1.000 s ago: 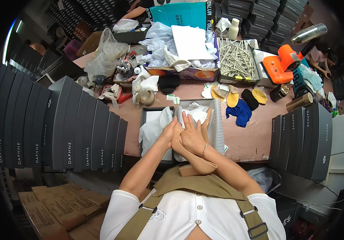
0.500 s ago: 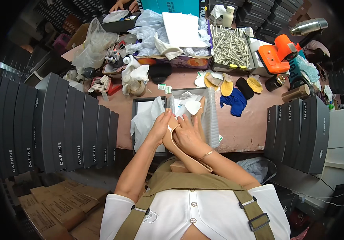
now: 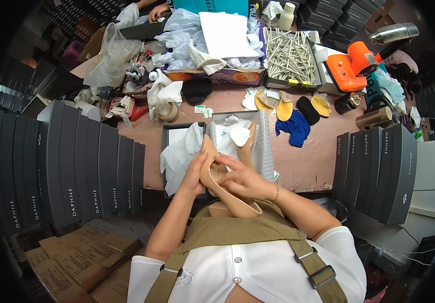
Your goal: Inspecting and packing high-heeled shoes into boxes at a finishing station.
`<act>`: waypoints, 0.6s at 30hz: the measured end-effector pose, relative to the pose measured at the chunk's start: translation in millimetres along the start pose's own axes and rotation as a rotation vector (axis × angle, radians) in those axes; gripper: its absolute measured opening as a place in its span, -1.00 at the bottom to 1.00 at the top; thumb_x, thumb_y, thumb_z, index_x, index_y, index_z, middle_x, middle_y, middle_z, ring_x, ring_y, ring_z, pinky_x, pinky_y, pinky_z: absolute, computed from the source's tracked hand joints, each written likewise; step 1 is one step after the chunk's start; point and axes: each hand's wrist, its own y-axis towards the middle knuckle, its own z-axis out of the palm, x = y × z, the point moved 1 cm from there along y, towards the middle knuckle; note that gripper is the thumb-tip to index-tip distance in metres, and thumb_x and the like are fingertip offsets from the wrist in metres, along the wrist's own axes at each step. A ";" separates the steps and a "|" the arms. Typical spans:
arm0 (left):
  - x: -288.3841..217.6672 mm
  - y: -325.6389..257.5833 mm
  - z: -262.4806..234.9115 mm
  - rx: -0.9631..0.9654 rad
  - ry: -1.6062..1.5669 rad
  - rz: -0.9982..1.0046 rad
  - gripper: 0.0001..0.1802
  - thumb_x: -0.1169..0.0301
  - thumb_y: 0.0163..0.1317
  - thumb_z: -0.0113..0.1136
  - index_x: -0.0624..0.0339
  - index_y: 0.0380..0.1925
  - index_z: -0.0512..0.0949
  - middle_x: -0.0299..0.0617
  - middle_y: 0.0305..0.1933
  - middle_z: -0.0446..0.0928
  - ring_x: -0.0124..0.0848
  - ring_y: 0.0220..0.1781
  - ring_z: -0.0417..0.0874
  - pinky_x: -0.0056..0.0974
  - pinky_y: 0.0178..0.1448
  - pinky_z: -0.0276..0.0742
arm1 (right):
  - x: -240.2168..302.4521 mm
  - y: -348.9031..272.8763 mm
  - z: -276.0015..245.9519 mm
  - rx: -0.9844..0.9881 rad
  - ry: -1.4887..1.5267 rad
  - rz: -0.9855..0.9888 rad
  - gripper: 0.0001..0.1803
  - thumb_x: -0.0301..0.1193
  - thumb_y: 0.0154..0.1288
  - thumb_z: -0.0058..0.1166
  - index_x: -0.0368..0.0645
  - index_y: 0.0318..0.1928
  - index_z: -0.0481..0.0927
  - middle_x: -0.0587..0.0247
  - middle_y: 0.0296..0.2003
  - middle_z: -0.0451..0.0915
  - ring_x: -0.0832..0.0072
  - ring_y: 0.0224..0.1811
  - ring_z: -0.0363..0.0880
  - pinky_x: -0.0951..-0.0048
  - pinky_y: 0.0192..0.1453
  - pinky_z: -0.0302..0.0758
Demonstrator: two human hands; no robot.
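Note:
A beige high-heeled pump [image 3: 235, 202] is held over my lap, its toe pointing away from me toward the box. My left hand [image 3: 195, 171] is closed around the left side of its toe part. At the shoe's opening is my right hand [image 3: 245, 179], index finger stretched to the front edge and the other fingers bent at the inner side. Beyond lies a second beige pump [image 3: 246, 152] in an open shoe box [image 3: 227, 113], a white rounded piece [image 3: 240, 136] against it. Ribbed translucent wrap [image 3: 265, 146] lines the box's right side. White tissue paper [image 3: 183, 151] covers the dark tray beside it.
Dark shoe boxes [image 3: 66, 166] stand in rows at left and right. Behind are a carton of crumpled paper [image 3: 182, 43], a box of pale sticks [image 3: 291, 55] and an orange device [image 3: 349, 70]. A blue cloth [image 3: 293, 129] lies right. Another person's hand [image 3: 158, 12] shows at the back.
My right hand has drawn back from inside the shoe's front toward its opening. The toe is now more exposed, as my left hand sits slightly lower. The view has shifted a little.

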 end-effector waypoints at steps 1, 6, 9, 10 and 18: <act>0.1 -6.5 1.3 0.018 -0.104 -0.023 -0.46 0.10 0.38 -0.09 0.26 0.19 0.28 -0.03 0.04 0.47 -0.32 0.10 0.50 -0.22 0.16 0.48 | -12.2 -3.9 -12.8 -0.125 0.221 0.262 -0.65 -0.43 0.19 0.01 -0.16 0.01 0.54 -0.04 0.34 0.16 -0.01 0.41 0.05 0.03 0.41 0.10; 13.2 -44.1 32.3 0.043 -0.394 -0.046 -0.36 0.03 0.30 -0.05 0.27 0.22 0.24 0.08 0.14 0.41 -0.07 0.21 0.44 0.02 0.33 0.29 | -99.4 10.9 -45.2 -0.155 -0.920 0.223 -0.68 -0.44 0.07 0.10 -0.10 -0.10 0.62 0.11 0.09 0.47 0.10 0.24 0.30 0.08 0.24 0.27; 5.9 -45.7 27.2 0.039 -0.454 -0.014 -0.38 0.05 0.31 -0.03 0.22 0.23 0.24 0.04 0.16 0.40 -0.06 0.22 0.42 0.03 0.33 0.28 | -101.8 23.1 -57.1 -0.220 -0.822 0.225 -0.70 -0.43 0.09 0.13 -0.07 -0.11 0.62 0.19 -0.12 0.55 0.14 0.03 0.43 0.09 0.06 0.36; 2.5 -44.3 22.7 0.029 -0.483 -0.015 -0.39 0.05 0.31 -0.03 0.21 0.23 0.24 0.02 0.16 0.40 -0.08 0.22 0.42 0.02 0.32 0.28 | -87.0 25.8 -61.3 -0.272 -0.666 0.255 -0.71 -0.44 0.09 0.13 -0.06 -0.11 0.62 0.21 -0.20 0.56 0.15 -0.06 0.48 0.10 0.00 0.40; 21.4 -28.6 15.7 -0.041 -0.452 -0.095 -0.36 -0.14 0.37 -0.21 0.11 0.21 0.30 -0.17 0.19 0.42 -0.24 0.25 0.41 -0.05 0.32 0.32 | -0.7 28.0 4.2 -0.054 -0.613 -0.172 -0.85 -0.42 0.01 0.05 -0.11 -0.34 0.56 0.27 -0.43 0.45 0.32 -0.38 0.50 0.33 -0.30 0.46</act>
